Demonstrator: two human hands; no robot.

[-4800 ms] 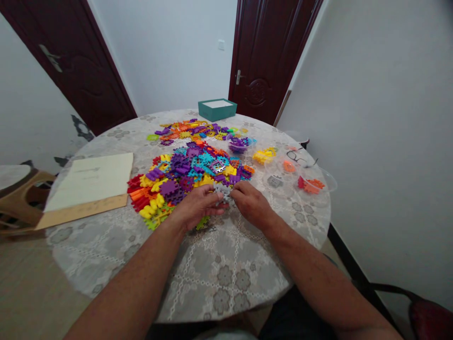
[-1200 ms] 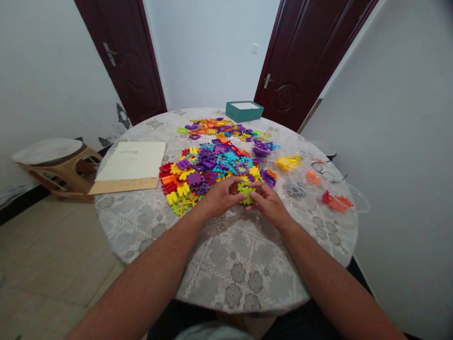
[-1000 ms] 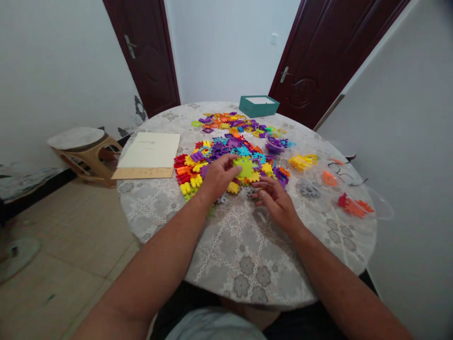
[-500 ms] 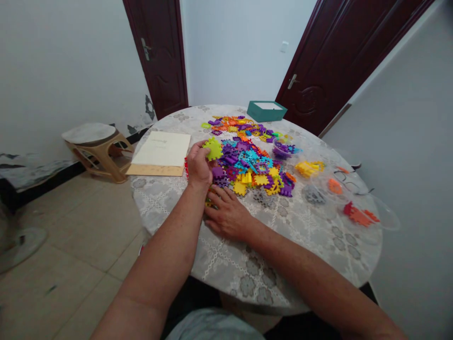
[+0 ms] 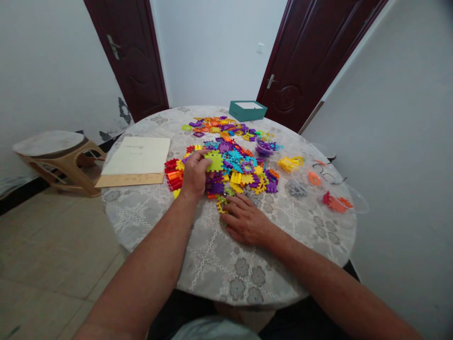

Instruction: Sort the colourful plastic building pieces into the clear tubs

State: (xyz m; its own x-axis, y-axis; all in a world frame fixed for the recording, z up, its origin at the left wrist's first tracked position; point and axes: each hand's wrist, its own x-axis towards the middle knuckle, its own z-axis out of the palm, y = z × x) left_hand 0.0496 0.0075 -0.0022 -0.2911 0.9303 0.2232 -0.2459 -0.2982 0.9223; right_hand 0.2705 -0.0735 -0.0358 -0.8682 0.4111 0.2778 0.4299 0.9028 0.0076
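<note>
My left hand (image 5: 195, 174) pinches a flat lime-green toy building tile (image 5: 214, 161) with notched edges, held above a heap of mixed interlocking pieces (image 5: 235, 160). Purple, blue, yellow and orange parts make up the heap. Left of that hand sit red and orange pieces (image 5: 174, 174), partly behind it. On the tablecloth my right hand (image 5: 247, 220) lies palm down with its fingers stretched out. Small yellow-green pieces (image 5: 221, 206) lie at its fingertips, partly covered by them.
A round table (image 5: 208, 264) with a patterned cloth holds a pale book or folder (image 5: 136, 156) at left and a green box (image 5: 247, 111) at the back. Clear tubs with sorted pieces (image 5: 267, 145) and eyeglasses (image 5: 331, 175) are at right. A stool (image 5: 63, 160) stands left.
My view has turned to the left-hand side's opposite, so the scene sits further left. The left hand, still holding the lime-green tile, is lower over the heap; the right hand has shifted away from it.
</note>
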